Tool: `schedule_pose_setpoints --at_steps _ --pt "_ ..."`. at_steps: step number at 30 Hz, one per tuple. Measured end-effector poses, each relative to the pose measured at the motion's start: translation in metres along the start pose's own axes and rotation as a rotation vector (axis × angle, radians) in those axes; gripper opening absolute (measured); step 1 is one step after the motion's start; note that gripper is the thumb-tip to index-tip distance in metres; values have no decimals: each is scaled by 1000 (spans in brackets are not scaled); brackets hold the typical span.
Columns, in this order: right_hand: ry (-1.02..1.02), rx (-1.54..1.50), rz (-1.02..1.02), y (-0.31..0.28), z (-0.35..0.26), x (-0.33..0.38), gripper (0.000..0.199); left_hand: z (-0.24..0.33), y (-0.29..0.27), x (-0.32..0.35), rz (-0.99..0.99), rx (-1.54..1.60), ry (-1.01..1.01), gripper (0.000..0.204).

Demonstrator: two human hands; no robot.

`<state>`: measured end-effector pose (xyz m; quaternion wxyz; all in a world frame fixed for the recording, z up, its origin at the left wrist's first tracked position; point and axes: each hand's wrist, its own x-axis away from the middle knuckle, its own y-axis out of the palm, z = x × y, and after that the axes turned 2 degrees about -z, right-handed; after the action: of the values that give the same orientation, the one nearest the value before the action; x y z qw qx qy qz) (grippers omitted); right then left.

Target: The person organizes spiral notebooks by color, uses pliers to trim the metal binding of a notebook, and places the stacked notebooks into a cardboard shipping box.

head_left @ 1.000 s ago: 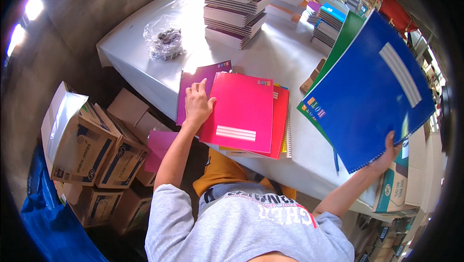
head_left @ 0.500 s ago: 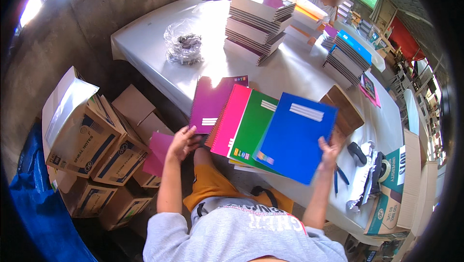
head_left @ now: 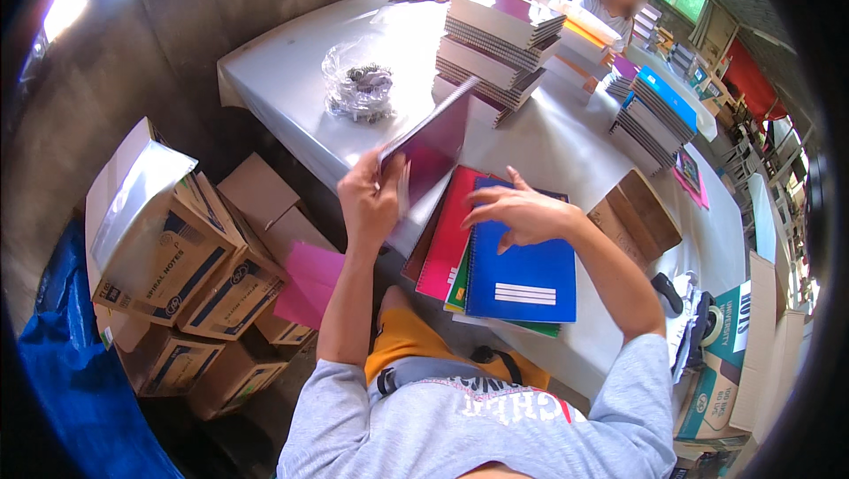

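Two bare hands at work over a white-covered table (head_left: 292,81). Left hand (head_left: 368,205): closed, pinching a purple spiral notebook (head_left: 438,147) by its near edge, thumb on the face turned toward the right hand. Notebook raised and steeply tilted, spiral edge up. Right hand (head_left: 528,214): fingers spread and slightly bent, nothing gripped, palm down above the top part of a blue spiral notebook (head_left: 526,267). Contact between fingertips and cover: cannot tell.

Beneath the right hand, the blue notebook lies flat, uppermost in a loose, fanned pile. A pinkish-red notebook (head_left: 442,253) projects from it toward the left hand; a strip of green notebook (head_left: 458,283) shows between the two.

Beyond the left hand: clear plastic bag (head_left: 358,81) containing dark, coiled pieces. Beyond both hands: tall stack of spiral notebooks (head_left: 495,54). Farther out, right of the right hand: lower stack topped by a light-blue cover (head_left: 663,99); nearer, an open brown cardboard box (head_left: 638,218); past the right elbow, a teal-and-tan carton (head_left: 721,373).

Left of the left forearm, below table height: magenta sheet (head_left: 309,283), then piled brown cartons (head_left: 164,253). Farthest out, across the table: another person (head_left: 603,6), in a white top.
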<state>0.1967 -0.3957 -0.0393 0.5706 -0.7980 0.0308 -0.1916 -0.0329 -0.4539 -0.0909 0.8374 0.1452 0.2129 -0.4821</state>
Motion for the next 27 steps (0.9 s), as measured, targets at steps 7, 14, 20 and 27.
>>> schedule_pose_setpoints --at_steps 7,14,20,27 --pt "-91 -503 1207 -10 -48 56 72 163 51 -27 -280 -451 1094 26" --pt "489 -1021 1335 55 -18 96 50 110 94 -44 -202 -338 901 53" --pt "617 -1350 1115 169 26 108 59 -108 52 25 -587 -299 -761 110" --pt "617 -2071 957 152 28 110 46 -43 75 61 -602 326 -1059 78"
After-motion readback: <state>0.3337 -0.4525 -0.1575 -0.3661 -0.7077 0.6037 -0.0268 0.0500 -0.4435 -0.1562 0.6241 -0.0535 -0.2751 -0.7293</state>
